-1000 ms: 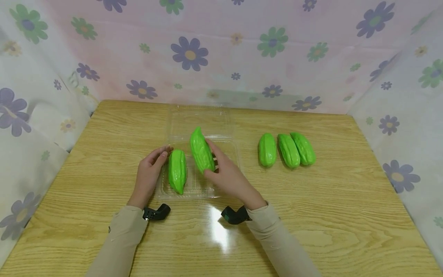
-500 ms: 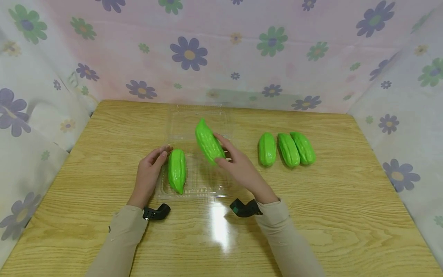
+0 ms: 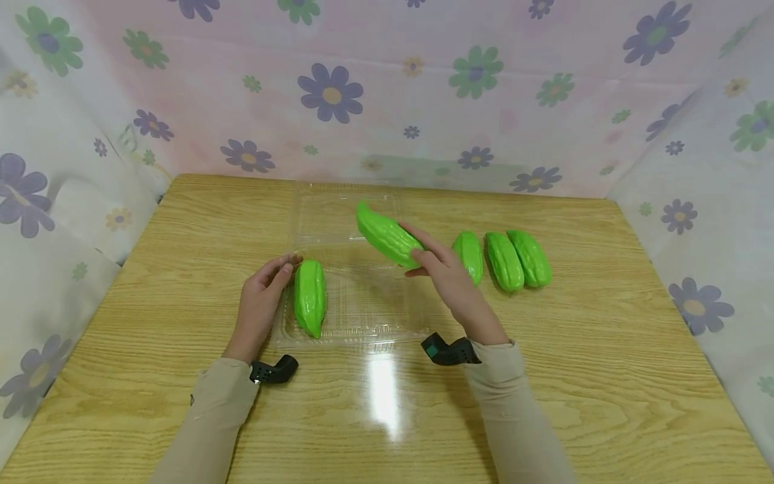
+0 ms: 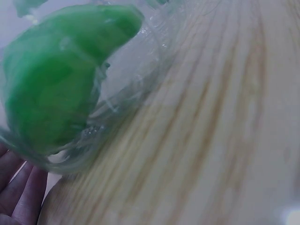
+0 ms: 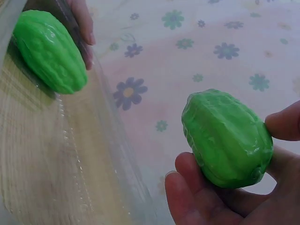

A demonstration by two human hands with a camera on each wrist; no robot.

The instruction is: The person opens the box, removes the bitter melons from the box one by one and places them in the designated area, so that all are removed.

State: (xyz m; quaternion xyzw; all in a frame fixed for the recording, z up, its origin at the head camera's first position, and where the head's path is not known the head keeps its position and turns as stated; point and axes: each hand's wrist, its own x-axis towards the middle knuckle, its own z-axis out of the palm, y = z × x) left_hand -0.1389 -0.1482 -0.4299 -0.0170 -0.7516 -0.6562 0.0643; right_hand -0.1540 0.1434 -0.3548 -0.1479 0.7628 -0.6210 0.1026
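A green bitter melon [image 3: 390, 236] is held in my right hand [image 3: 450, 275], raised above the right part of a clear plastic clamshell container [image 3: 357, 341]. Thumb and fingers grip its near end, as the right wrist view shows, with the tip pointing away to the left. Another bitter melon [image 3: 310, 299] lies along the container's left side, seen through the clear wall in the left wrist view. My left hand [image 3: 260, 296] rests against the container's left rim, its fingers [image 4: 29, 194] fairly straight beside the wall.
Three more bitter melons lie on the table to the right: one [image 3: 468, 254] partly behind my right hand, and two side by side, the middle one [image 3: 505, 263] and the outer one [image 3: 530, 261]. The container's lid [image 3: 347, 208] lies open toward the back, near the flowered curtain [image 3: 387, 101].
My right hand has lifted the bitter melon up and moved it right, away from the one in the container. Its tip has swung further left. The left hand has stayed in place.
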